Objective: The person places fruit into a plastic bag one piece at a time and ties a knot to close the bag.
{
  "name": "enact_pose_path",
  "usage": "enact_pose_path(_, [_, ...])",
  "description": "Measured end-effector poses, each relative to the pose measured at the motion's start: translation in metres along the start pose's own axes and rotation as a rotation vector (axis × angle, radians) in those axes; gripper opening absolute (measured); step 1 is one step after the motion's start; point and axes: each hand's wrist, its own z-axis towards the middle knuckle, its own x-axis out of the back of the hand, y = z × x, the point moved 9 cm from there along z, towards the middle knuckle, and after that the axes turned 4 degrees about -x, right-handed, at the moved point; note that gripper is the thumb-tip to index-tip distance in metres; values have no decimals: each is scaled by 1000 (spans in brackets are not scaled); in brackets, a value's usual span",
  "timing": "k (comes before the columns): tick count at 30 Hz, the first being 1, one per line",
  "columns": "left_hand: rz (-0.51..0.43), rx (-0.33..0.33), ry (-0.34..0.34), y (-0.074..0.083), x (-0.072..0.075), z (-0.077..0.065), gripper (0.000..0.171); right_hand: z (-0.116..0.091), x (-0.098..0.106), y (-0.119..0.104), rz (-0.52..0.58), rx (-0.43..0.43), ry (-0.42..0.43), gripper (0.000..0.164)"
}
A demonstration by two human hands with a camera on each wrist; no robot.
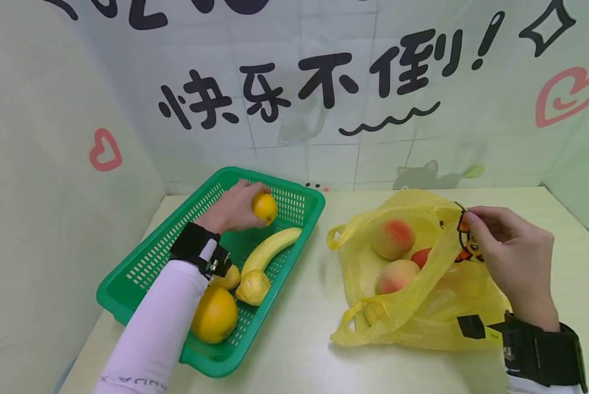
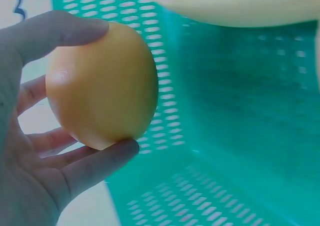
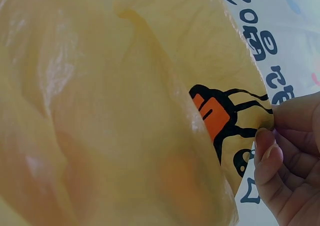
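My left hand (image 1: pixel 237 208) grips an orange (image 1: pixel 264 208) over the far part of a green plastic basket (image 1: pixel 108 290). In the left wrist view, thumb and fingers curl around the smooth orange (image 2: pixel 102 86) from opposite sides. On the right, my right hand (image 1: pixel 513 246) pinches the edge of a yellow plastic bag (image 1: pixel 452 320) between thumb and fingers. The right wrist view shows that pinch beside a black-and-orange print on the bag (image 3: pixel 100 86). Through the bag's open mouth show a peach (image 1: pixel 394 239), a second peach (image 1: pixel 398 277) and part of a red fruit (image 1: pixel 420 257).
Inside the basket lie a banana (image 1: pixel 272 249), a large orange (image 1: pixel 215 316), a lumpy yellow fruit (image 1: pixel 253 287) and another yellow fruit (image 1: pixel 227 278) partly behind my left wrist. Basket and bag stand apart on a pale table (image 1: pixel 304 328). A printed white curtain (image 1: pixel 324 158) hangs behind.
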Motion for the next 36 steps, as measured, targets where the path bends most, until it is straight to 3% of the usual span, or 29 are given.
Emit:
enact_pose_path(7, [-33,-76,131,40,44,-8,67,0,0,3,-10,-11,-4,18])
enact_pose_path(12, [-77,-210,241,84,78,-20,64,0,0,1,-6,2,4,18])
enact_pose_path(15, [-128,-306,261,113,87,-27,64,1,1,1,1,2,6,18])
enact_pose_path(22, [-283,-467,182,161,78,-33,65,1,-1,3,8,-16,2,20])
enact_pose_path(29, [-335,-593,95,199,63,-39,64,1,-1,2,-2,-3,3,20])
enact_pose_path(32, [-321,-612,46,213,54,-39,63,2,-1,1,-1,-3,3,19])
enact_pose_path(36, [-271,-589,-19,224,37,-34,63,1,-1,3,-4,-19,3,19])
